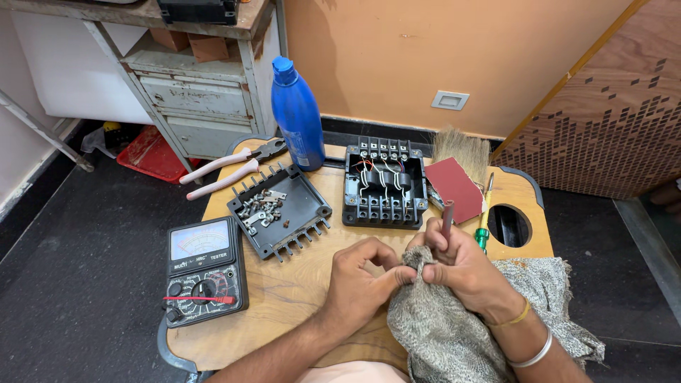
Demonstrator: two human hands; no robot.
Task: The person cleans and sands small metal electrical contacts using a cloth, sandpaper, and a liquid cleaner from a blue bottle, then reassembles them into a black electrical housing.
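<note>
Two hands met over the front edge of a wooden table (298, 284). The left hand (362, 280) pinched a grey cloth (440, 326) between thumb and forefinger. The right hand (464, 266) had its fingers closed on the same cloth and on a thin reddish rod (447, 216) pointing upward. Behind them sat an open black terminal box (385, 186) and its lid (280, 209) holding small metal parts. A blue bottle (298, 117) stood upright at the rear, its label indistinct. A meter (204, 269) with a pale dial lay at left.
</note>
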